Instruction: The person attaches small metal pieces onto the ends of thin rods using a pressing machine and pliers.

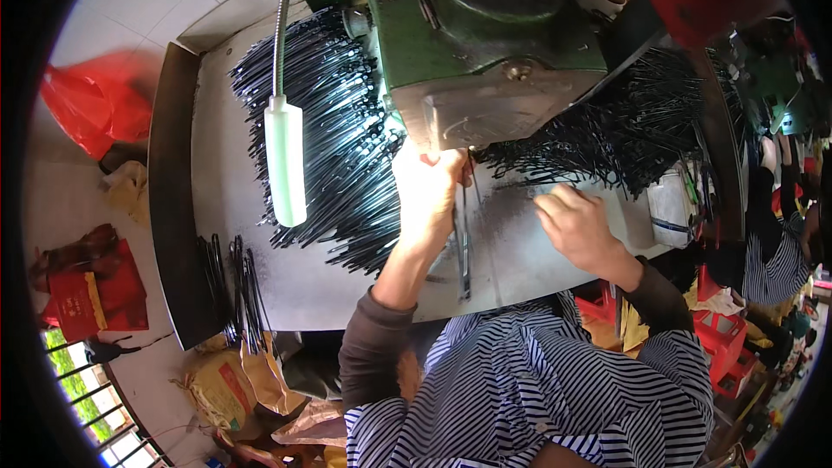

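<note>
Gripping a few dark rods, our left hand is sitting near the centre, just toward twelve o'clock, at the lower edge of the green machine. Its thumb and fingers are pinching the rods' far ends, though the machine is partly hiding the fingertips, and we are not able to tell whether they are touching metal. The rods are pointing down toward six, over the pale table.

Our right hand is hovering at three o'clock, fingers curling loosely inward; we cannot tell whether they are holding anything.

A long pile of rods is lying at ten o'clock, and a tangled pile is spreading at two. A lamp is hanging between nine and ten, and its light is falling on the left pile and hand. More rods, a bundle, are standing at eight.

For good handling, we are judging it best to be holding the rods' ends even, keeping the pinch firm and straight, leaving fingertips clear of the machine's underside, and steadying the loose ends with the right hand.
</note>
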Demonstrator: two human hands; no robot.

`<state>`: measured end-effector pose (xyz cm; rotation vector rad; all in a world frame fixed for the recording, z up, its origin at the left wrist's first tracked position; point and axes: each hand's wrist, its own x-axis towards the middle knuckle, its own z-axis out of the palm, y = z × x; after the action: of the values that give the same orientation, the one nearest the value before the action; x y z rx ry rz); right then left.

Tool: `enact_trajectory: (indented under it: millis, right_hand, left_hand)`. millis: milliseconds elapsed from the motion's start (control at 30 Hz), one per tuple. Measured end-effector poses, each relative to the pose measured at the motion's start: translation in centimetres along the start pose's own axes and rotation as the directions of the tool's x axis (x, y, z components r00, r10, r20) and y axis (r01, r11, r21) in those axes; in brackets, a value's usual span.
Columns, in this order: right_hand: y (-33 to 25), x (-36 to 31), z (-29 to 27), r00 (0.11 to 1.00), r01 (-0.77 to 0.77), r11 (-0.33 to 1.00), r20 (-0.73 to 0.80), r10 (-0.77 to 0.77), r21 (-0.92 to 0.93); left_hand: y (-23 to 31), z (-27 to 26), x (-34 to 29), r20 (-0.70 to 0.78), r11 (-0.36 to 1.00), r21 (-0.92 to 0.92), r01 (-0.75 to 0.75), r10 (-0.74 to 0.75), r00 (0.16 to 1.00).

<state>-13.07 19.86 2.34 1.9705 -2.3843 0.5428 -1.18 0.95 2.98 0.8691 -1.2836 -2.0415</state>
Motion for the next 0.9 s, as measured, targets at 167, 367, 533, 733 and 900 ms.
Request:
enact_trajectory:
  millis: [167,367,533,733,900]
  right_hand:
    - [0.5,1.6,0.8,0.97,0.184,0.96,0.198,-0.142,-0.212]
    - [1.8,3.4,1.4,0.955,0.16,0.986,0.259,-0.144,-0.043]
    - [1.1,3.4,2.1,0.97,0.029,0.988,0.236,-0.065,0.152]
    - [-1.2,3.5,2.4,0.998,-0.069,0.815,0.05,0.049,0.576]
    - [-1.7,2.1,3.0,0.947,-0.294,0.594,0.143,0.288,0.749]
  left_hand:
    - [2.4,-9.4,-2.7,-0.044,0.978,0.034,-0.204,0.205,0.978]
    - [7.3,-16.5,-7.7,0.033,-0.267,0.949,0.165,0.607,0.794]
    - [-1.7,-11.9,-12.2,0.202,0.352,0.885,-0.304,0.3,0.932]
    - [-4.5,-7.2,-9.8,0.324,0.042,0.921,-0.388,0.471,0.82]
    - [-4.9,-7.2,-9.5,0.332,0.123,0.889,-0.44,0.488,0.807]
